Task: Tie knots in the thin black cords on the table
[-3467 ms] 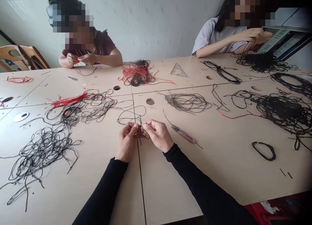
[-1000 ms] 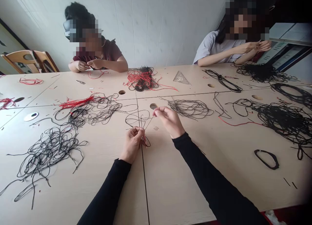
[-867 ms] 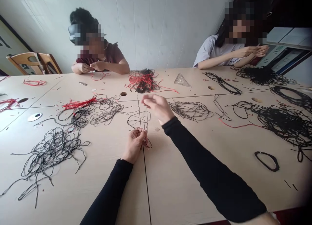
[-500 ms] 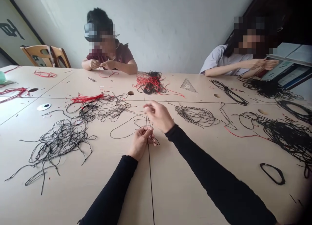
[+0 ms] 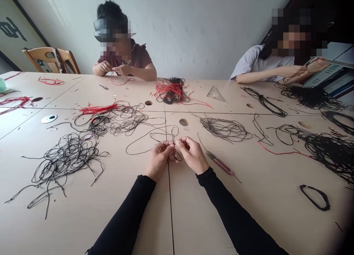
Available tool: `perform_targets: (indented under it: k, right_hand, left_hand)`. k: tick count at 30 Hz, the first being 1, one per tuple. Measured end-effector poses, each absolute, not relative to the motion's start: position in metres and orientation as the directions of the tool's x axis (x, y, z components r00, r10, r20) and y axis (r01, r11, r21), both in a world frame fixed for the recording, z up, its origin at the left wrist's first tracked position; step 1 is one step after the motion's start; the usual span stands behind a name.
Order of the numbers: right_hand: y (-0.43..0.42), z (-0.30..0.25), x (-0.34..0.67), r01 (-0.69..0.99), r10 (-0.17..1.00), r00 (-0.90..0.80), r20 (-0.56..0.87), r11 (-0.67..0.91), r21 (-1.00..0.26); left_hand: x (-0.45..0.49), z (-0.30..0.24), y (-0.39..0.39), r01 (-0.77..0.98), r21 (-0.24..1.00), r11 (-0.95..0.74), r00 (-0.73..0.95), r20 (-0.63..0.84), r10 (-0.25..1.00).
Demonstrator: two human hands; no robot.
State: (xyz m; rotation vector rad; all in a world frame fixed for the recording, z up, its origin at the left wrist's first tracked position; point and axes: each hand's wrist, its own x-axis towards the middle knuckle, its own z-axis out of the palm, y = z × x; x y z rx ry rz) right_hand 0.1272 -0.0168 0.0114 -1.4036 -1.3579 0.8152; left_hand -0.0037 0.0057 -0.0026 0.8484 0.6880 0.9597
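My left hand (image 5: 159, 160) and my right hand (image 5: 192, 155) meet over the seam of the light wooden table (image 5: 177, 210), fingertips almost touching. Both pinch the same thin black cord (image 5: 151, 135), which loops away over the tabletop toward the far left. A small loop of it hangs just below my fingers. Both arms wear black sleeves.
Pink-handled scissors (image 5: 219, 164) lie right of my right hand. Black cord tangles (image 5: 66, 155) lie left, more black cord (image 5: 329, 152) lies right, a red-and-black heap (image 5: 171, 91) lies far centre. Two people sit across, each handling cord. A black ring (image 5: 315, 196) lies near right.
My right hand, which had drawn the cord up and away toward the far side, has come back down beside my left hand. The scissors show again beside it.
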Motion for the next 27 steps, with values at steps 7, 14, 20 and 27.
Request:
perform_targets:
  k: [7, 14, 20, 27]
  right_hand:
    - [-0.0194, 0.0028, 0.1308, 0.399, 0.963, 0.166, 0.213, 0.131, -0.908]
    - [-0.0213, 0.006, 0.1313, 0.385, 0.962, 0.155, 0.227, 0.153, -0.91]
    - [-0.022, 0.0068, 0.1309, 0.342, 0.967, 0.146, 0.207, 0.147, -0.928]
    - [-0.0227, 0.0073, 0.1281, 0.318, 0.975, 0.134, 0.178, 0.128, -0.939]
  left_hand:
    - [-0.0024, 0.0, 0.0044, -0.356, 0.887, 0.295, 0.383, -0.149, 0.912]
    - [-0.0011, -0.0009, 0.0037, -0.278, 0.931, 0.239, 0.381, -0.121, 0.917]
    - [-0.0032, 0.0026, 0.0039, -0.338, 0.898, 0.282, 0.391, -0.139, 0.91]
    - [-0.0026, 0.001, 0.0045, -0.329, 0.908, 0.26, 0.375, -0.127, 0.918]
